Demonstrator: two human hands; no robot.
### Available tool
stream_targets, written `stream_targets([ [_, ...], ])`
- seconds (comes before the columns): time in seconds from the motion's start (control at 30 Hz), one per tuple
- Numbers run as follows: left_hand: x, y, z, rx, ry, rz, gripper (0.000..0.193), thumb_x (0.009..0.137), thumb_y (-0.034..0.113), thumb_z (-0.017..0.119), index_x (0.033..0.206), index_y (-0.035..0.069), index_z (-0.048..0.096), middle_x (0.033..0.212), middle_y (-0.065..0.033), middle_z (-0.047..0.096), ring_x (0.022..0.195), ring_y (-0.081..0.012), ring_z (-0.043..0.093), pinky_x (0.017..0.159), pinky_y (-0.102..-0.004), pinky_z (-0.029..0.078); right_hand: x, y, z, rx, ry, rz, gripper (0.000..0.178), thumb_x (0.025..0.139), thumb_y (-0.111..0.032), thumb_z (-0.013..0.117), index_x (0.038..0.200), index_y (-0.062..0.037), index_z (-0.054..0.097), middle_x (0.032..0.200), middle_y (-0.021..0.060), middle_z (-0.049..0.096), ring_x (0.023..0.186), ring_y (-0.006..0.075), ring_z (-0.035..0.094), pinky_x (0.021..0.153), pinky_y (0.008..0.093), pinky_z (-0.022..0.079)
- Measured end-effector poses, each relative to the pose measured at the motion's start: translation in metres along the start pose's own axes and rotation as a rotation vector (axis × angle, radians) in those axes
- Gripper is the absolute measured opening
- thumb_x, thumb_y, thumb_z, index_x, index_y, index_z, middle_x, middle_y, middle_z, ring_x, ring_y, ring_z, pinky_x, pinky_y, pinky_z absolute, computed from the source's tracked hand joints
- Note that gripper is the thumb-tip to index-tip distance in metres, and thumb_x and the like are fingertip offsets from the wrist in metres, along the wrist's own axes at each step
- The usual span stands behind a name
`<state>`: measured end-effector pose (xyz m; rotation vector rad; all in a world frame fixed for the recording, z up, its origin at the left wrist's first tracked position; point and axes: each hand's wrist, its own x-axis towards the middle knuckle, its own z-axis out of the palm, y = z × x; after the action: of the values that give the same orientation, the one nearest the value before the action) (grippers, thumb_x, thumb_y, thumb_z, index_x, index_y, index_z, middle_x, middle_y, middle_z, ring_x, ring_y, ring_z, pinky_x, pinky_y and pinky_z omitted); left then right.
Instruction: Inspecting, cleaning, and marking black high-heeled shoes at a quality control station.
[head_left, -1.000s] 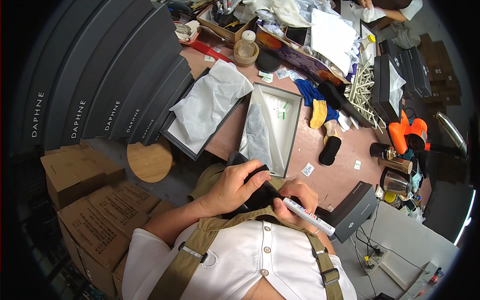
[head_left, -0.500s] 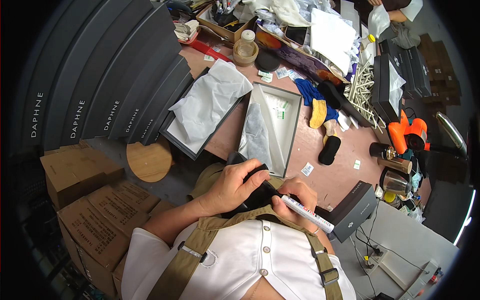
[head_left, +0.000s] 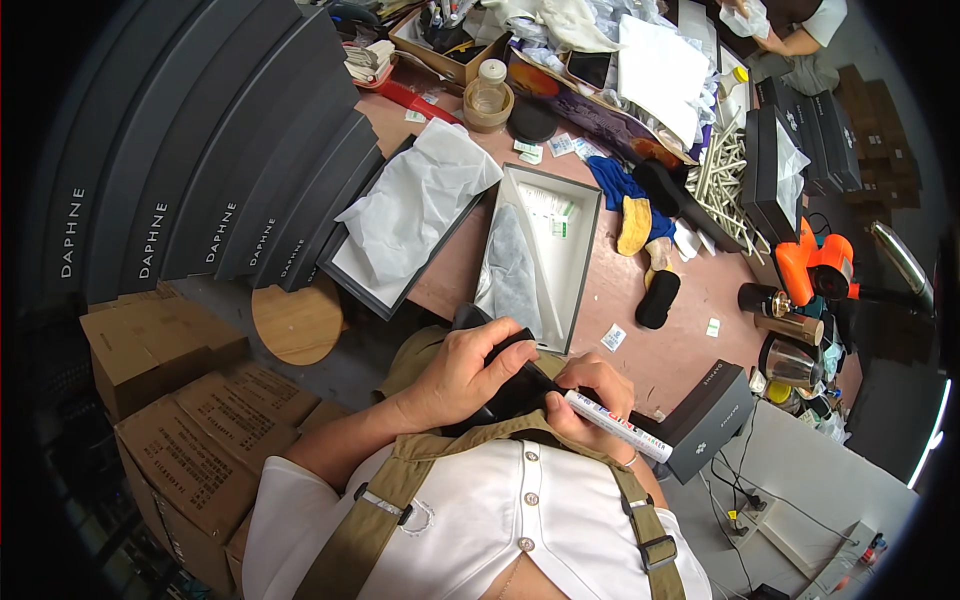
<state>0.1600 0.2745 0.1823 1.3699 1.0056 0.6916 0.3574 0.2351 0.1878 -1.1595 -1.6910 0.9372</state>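
Observation:
Close to my body I hold a black shoe (head_left: 515, 393) over my lap, its lower part hidden by my hands and apron. My left hand (head_left: 455, 372) is closed around its near left part, thumb on top. In my right hand (head_left: 597, 393) a white marker pen (head_left: 622, 428) is gripped, its back end pointing down to the right; the tip is hidden at the shoe. Just beyond, an open shoe box (head_left: 590, 235) on the table contains a grey tissue-wrapped bundle (head_left: 513, 270). White tissue paper (head_left: 420, 195) lies in another box part to its left.
Tall stacked dark shoe boxes (head_left: 200, 140) rise at left, above cardboard cartons (head_left: 195, 455) and a round wooden stool (head_left: 297, 325). A dark box (head_left: 705, 420) stands by my right arm. Yellow sponge (head_left: 633, 227), black brush (head_left: 657, 300), orange heat gun (head_left: 830, 267). Another person's hands (head_left: 775, 42) show far right.
The marker's back end has shifted slightly down and to the right. My left hand and the shoe look unmoved. The other person's hands and white bag moved a little.

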Motion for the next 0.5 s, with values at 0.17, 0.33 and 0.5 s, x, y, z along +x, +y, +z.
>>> stream_targets([
  [0.17, 0.0004, -0.0022, 0.0003, -0.006, 0.010, 0.004, 0.037, 0.098, 0.033, 0.055, 0.098, -0.004, 0.057, 0.079, -0.0176, 0.065, 0.075, -0.0273, 0.068, 0.064, -0.0345, 0.049, 0.0027, 0.0013, 0.0015, 0.003, 0.013, -0.014, 0.021, 0.070, -0.006, 0.074, 0.082, -0.0029, 0.058, 0.069, 0.0082, 0.058, 0.056, 0.0186, 0.056, 0.051, 0.0283, 0.044],
  [0.33, 0.0007, -0.0010, 0.0003, -0.005, -0.003, 0.009, 0.037, 0.098, 0.033, 0.055, 0.097, -0.004, 0.057, 0.079, -0.0177, 0.065, 0.074, -0.0274, 0.068, 0.064, -0.0345, 0.049, 0.0015, 0.0041, 0.0003, 0.020, 0.013, -0.024, 0.022, 0.070, -0.007, 0.074, 0.083, -0.0033, 0.058, 0.069, 0.0082, 0.058, 0.056, 0.0183, 0.056, 0.050, 0.0281, 0.044],
  [0.5, 0.0005, -0.0023, -0.0001, -0.002, 0.001, 0.014, 0.037, 0.098, 0.033, 0.054, 0.097, -0.004, 0.057, 0.079, -0.0177, 0.066, 0.074, -0.0268, 0.068, 0.064, -0.0343, 0.049, 0.0021, 0.0049, 0.0006, 0.035, 0.004, -0.014, 0.022, 0.071, -0.008, 0.075, 0.084, -0.0037, 0.058, 0.069, 0.0080, 0.058, 0.055, 0.0178, 0.055, 0.050, 0.0277, 0.043],
])
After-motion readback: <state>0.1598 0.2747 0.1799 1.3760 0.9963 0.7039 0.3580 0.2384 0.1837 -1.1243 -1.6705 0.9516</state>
